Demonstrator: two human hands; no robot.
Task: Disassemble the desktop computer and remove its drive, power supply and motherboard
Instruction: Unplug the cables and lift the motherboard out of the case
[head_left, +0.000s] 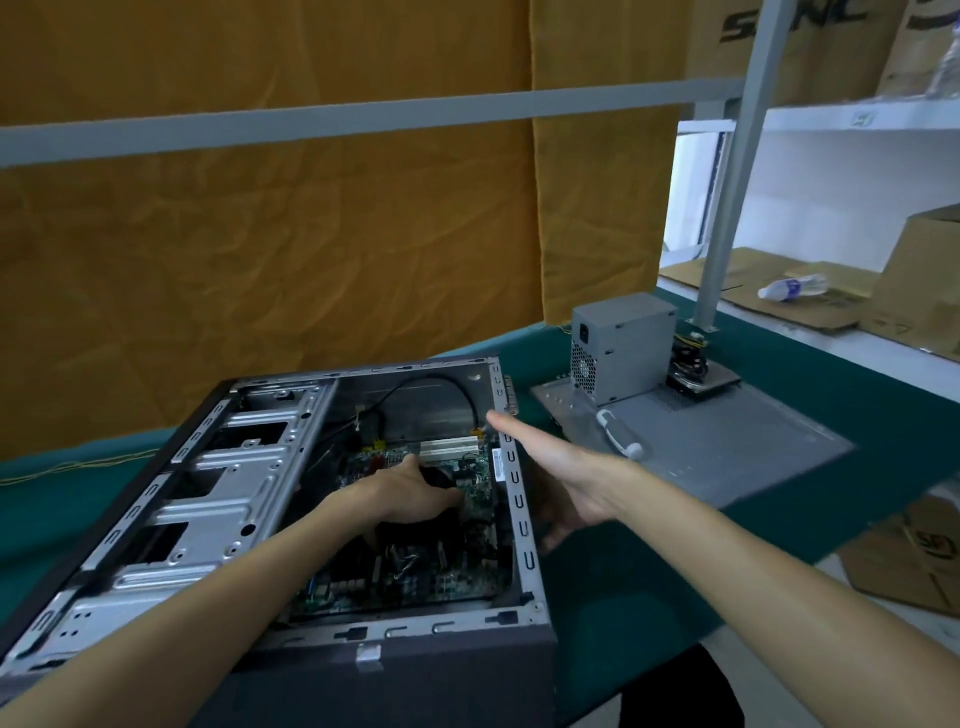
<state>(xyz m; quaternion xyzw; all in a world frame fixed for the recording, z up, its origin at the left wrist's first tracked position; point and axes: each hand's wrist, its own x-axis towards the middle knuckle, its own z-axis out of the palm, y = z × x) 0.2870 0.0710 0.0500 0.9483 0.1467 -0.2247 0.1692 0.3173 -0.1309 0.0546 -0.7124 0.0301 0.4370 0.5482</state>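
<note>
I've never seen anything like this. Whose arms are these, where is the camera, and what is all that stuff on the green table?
No robot here: a person wears a camera on the head, so you look down along their own arms. On the green table lies an open desktop computer case. The left hand reaches inside, curled over a dark part on the green motherboard; what that part is I cannot tell. The right hand is held flat and open above the case's edge, gripping nothing. Further back, the grey power supply already stands outside, on a flat grey side panel, beside a white-handled tool.
</note>
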